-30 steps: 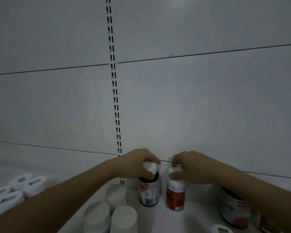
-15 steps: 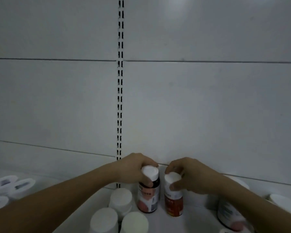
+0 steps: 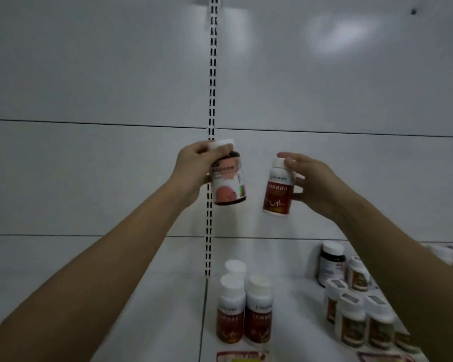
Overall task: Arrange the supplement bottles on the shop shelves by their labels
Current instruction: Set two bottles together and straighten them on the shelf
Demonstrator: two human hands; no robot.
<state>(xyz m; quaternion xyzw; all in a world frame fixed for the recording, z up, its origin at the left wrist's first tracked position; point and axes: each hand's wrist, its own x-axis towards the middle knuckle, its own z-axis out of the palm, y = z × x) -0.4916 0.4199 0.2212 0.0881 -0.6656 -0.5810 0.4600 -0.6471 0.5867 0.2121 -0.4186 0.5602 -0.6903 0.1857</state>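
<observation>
My left hand (image 3: 194, 169) grips a dark bottle (image 3: 228, 182) with a white cap and a pink-and-white label, held up in front of the shelf's back wall. My right hand (image 3: 311, 182) holds a white bottle (image 3: 277, 192) with a dark red label, tilted slightly, level with the other one. The two bottles are apart, with a gap between them. Below on the white shelf (image 3: 168, 309) stand three matching red-label bottles (image 3: 243, 313) in a tight group.
A slotted upright strip (image 3: 212, 87) runs down the back wall between two panels. At the right stand a dark bottle (image 3: 331, 263) and several white bottles with brownish labels (image 3: 364, 322). Red price tags (image 3: 241, 356) line the shelf's front edge.
Both hands have lifted their bottles off the shelf and raised them high in front of the back wall. The view has tilted, showing more bottles on the shelf.
</observation>
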